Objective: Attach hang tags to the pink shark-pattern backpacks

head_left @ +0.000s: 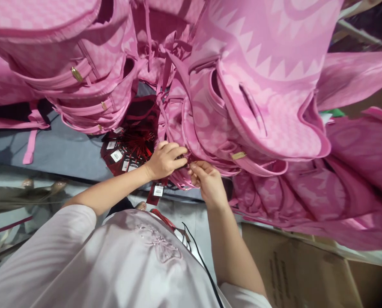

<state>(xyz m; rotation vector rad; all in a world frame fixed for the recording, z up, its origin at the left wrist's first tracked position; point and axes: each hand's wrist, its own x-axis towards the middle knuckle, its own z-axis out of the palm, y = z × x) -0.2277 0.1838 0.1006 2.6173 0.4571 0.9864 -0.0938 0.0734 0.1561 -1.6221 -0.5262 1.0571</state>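
My left hand and my right hand meet at the low front of a pink backpack. The left fingers are bent and closed around something small and dark, too blurred to name. Thumb and forefinger of my right hand pinch together just beside it; what lies between them is too small to make out. Below the left wrist hangs a dark red hang tag with a white barcode label. A pile of similar tags with red strings lies left of my left hand.
Another pink backpack with gold buckles stands at the left on the grey table. More pink bags are stacked at the right. Below them is a cardboard box. A black cable runs down in front of my shirt.
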